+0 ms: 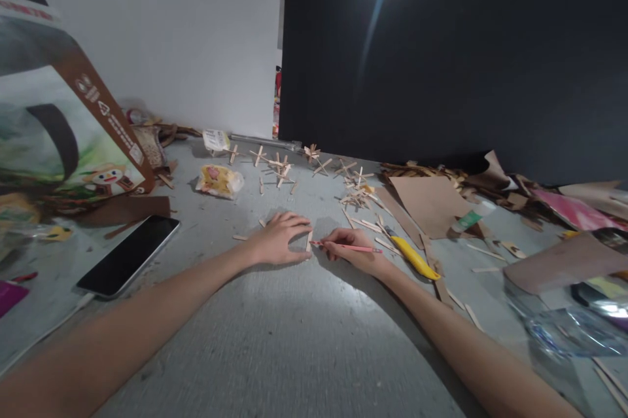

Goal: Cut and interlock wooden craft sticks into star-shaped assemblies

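My left hand (282,238) lies on the grey table and steadies a short wooden stick (309,241) between thumb and forefinger, one at each end of it. In my right hand (348,249) is a red pencil (360,248), pinched near its tip. The pencil's point is at the stick, or just beside it; I cannot tell whether they touch. A yellow utility knife (415,257) lies to the right of my right hand, with loose wooden sticks (367,225) around it. Beyond my hands stand several small crossed-stick pieces (283,171).
To the left lie a phone (130,256) with a cable and a snack packet (219,182), near a large printed bag (73,117). At right are brown cardboard (426,205), wood scraps and a clear plastic container (574,333). A dark panel (441,65) rises behind the table.
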A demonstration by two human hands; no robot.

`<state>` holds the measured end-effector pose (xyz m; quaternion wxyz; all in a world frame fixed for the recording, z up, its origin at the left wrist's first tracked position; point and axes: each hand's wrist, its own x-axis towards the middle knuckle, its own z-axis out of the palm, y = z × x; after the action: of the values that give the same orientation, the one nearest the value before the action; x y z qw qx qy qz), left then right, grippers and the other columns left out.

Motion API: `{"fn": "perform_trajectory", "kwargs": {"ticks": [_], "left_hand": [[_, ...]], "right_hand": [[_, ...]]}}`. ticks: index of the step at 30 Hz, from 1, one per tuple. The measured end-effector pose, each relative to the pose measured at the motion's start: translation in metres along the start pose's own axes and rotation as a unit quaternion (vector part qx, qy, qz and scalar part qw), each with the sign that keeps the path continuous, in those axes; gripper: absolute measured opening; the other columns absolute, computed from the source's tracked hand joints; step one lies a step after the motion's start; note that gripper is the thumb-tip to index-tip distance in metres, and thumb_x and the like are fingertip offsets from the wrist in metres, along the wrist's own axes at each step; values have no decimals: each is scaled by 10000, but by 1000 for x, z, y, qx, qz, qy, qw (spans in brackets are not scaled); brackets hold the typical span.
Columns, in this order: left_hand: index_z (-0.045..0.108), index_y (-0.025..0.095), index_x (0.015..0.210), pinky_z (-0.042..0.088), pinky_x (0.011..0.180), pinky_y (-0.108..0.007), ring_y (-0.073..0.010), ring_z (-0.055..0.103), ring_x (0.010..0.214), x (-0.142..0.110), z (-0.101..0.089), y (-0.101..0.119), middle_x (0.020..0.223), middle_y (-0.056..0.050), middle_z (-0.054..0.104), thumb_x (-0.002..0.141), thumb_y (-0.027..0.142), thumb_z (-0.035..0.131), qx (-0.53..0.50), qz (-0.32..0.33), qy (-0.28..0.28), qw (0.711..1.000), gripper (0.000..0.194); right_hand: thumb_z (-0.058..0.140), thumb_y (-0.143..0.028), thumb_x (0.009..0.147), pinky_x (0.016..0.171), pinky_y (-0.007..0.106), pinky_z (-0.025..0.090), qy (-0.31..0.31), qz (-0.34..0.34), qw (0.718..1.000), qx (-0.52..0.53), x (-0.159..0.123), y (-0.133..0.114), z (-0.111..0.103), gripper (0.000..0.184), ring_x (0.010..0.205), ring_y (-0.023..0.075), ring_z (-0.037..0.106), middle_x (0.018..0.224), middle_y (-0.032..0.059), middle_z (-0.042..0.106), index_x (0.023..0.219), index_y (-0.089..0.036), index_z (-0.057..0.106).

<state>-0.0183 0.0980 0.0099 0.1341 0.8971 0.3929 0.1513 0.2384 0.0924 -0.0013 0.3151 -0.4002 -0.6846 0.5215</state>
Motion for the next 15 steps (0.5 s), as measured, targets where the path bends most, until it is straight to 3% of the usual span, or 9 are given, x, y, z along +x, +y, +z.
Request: {"fn": "perform_trajectory", "kwargs": {"ticks": [15], "left_hand": [[667,268,1468,360,1224,-568,-378,465,1476,-1,1,-3,1561,-119,606,935,591,716,-8,-3,-6,1000,625]], "right_hand": [[794,-571,862,569,288,500,0,-18,1000,18,1,6,0,398,607,149,622,745,52,725,848,-176,746]]}}
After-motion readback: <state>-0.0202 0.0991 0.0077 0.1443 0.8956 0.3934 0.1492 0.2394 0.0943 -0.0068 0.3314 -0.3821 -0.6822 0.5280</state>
